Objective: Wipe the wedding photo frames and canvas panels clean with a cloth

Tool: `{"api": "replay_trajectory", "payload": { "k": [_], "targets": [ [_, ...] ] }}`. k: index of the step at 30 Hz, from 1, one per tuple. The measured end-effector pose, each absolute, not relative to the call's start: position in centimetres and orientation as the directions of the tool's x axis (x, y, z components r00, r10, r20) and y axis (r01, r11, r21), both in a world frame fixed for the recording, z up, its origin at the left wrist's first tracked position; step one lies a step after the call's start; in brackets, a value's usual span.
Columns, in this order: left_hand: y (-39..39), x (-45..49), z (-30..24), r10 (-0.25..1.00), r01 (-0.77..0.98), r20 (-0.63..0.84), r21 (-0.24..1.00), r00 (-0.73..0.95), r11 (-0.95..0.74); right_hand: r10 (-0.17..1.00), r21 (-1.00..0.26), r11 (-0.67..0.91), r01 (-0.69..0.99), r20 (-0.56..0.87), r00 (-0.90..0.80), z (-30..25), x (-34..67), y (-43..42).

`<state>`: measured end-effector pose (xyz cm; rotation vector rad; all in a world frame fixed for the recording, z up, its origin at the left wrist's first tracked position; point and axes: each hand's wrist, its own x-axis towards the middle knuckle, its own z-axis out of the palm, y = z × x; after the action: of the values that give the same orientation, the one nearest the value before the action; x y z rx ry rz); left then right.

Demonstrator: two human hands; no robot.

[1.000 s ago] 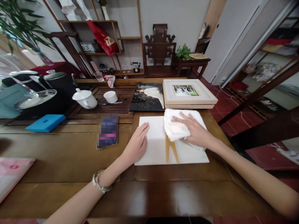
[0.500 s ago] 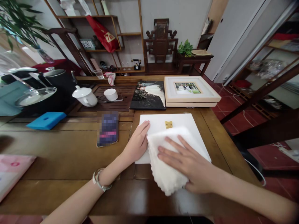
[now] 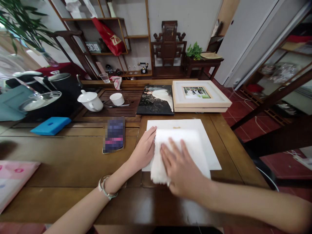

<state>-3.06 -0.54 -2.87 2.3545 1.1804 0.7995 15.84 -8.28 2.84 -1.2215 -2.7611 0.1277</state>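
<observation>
A white flat board (image 3: 211, 146) lies on the wooden table in front of me. My left hand (image 3: 143, 148) rests along its left edge, fingers stretched out and touching the board. On top of the board, a white cloth (image 3: 197, 148) with a scalloped edge covers much of the middle and hangs past the near edge. Pressed flat on that cloth is my right hand (image 3: 181, 169), fingers spread and slightly blurred; its thumb is hardly visible. A small brass-coloured plate (image 3: 176, 127) shows just beyond the cloth, mostly covered by it.
Behind the board lie a dark photo panel (image 3: 156, 100) and a pale wooden picture frame (image 3: 179, 105). To the left are a phone-like object (image 3: 114, 135), a blue block (image 3: 51, 126), a white lidded cup (image 3: 90, 101), a small white bowl (image 3: 117, 99) and a pink-white packet (image 3: 17, 178).
My right hand has slid the cloth left and away from me over the board, covering more of the brass-coloured plate. My left hand stays at the board's left edge.
</observation>
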Motion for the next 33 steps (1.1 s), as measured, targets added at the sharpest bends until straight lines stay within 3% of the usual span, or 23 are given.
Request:
{"api": "replay_trajectory", "payload": {
  "k": [5, 11, 16, 23, 29, 33],
  "targets": [
    [-0.5, -3.4, -3.2, 0.792, 0.557, 0.322, 0.575, 0.518, -0.599, 0.657, -0.299, 0.719, 0.627, -0.001, -0.754, 4.0, 16.7, -10.4],
    [-0.6, -2.8, -2.8, 0.822, 0.605, 0.316, 0.562, 0.473, -0.564, 0.842, -0.39, 0.521, 0.759, 0.089, -0.532, 4.5, 20.1, -1.1],
    [-0.7, -2.7, -2.5, 0.833, 0.637, 0.295, 0.541, 0.468, -0.55, 0.898, -0.396, 0.436, 0.808, 0.138, -0.417, 3.2, 23.1, 2.8],
    [-0.7, -2.7, -2.7, 0.827, 0.631, 0.312, 0.537, 0.468, -0.56, 0.781, -0.429, 0.601, 0.674, 0.137, -0.609, 3.0, 24.1, -5.1],
    [-0.7, -2.6, -2.7, 0.835, 0.634, 0.293, 0.547, 0.466, -0.546, 0.516, -0.444, 0.78, 0.441, 0.057, -0.855, 3.6, 24.6, -9.5],
    [-0.7, -2.6, -2.5, 0.838, 0.646, 0.277, 0.539, 0.47, -0.54, 0.656, -0.47, 0.697, 0.542, 0.11, -0.747, 3.0, 25.3, -5.3]
  ]
}}
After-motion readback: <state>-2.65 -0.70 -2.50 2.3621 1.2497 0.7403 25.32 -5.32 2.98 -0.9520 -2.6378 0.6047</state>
